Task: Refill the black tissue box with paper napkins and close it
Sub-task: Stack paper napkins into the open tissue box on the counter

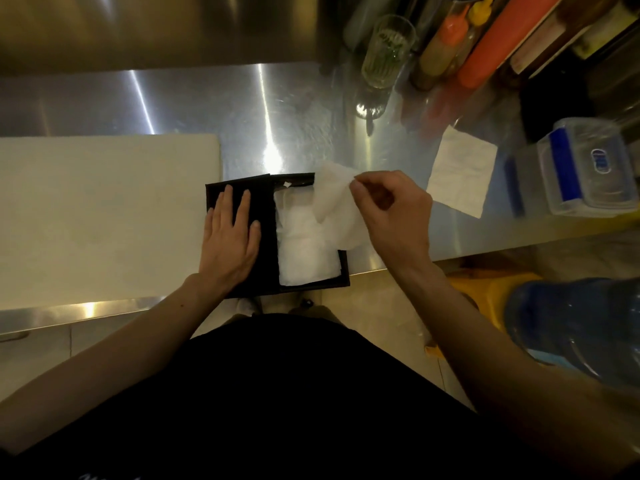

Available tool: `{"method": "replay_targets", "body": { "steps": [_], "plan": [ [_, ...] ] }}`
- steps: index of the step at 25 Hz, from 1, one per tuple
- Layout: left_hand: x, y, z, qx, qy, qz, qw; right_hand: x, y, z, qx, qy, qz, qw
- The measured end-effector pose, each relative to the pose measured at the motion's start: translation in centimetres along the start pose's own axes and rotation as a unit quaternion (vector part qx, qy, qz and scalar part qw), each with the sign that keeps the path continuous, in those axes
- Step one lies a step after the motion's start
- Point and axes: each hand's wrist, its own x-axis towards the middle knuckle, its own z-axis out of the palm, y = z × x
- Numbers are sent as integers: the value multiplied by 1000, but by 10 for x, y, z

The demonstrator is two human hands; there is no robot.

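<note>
The black tissue box [344, 270] lies open at the steel counter's front edge, with a stack of white napkins [304, 251] inside. Its black lid [268, 202] is folded out flat to the left. My left hand [230, 237] rests flat on the lid, fingers spread. My right hand [393, 211] pinches the top corner of a loose white napkin [334, 199], which hangs over the box's right side. Another single napkin [460, 171] lies flat on the counter further right.
A white cutting board [104, 216] lies left of the box. At the back right stand a ribbed glass [386, 51], squeeze bottles [446, 43] and an orange roll [498, 43]. A clear plastic container [588, 168] sits at right. A blue water jug [581, 327] stands below the counter.
</note>
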Motion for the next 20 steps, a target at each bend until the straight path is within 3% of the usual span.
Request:
{"method": "replay_targets", "body": {
  "steps": [7, 11, 13, 17, 20],
  "plan": [
    [2, 0, -2, -22, -14, 5, 1000, -26, 10, 56, -81, -27, 109, 990],
    [3, -3, -2, -31, -17, 4, 999, -39, 22, 77, -172, -155, 126, 965],
    [3, -3, -1, -33, -18, 6, 999, -44, 22, 83, -222, -213, 109, 945],
    [3, -2, 1, -35, -19, -2, 999, -40, 12, 91, -248, -202, 21, 947],
    [3, -1, 0, -39, -24, -1, 999, -37, 22, 100, -299, -225, -58, 926]
  ]
}}
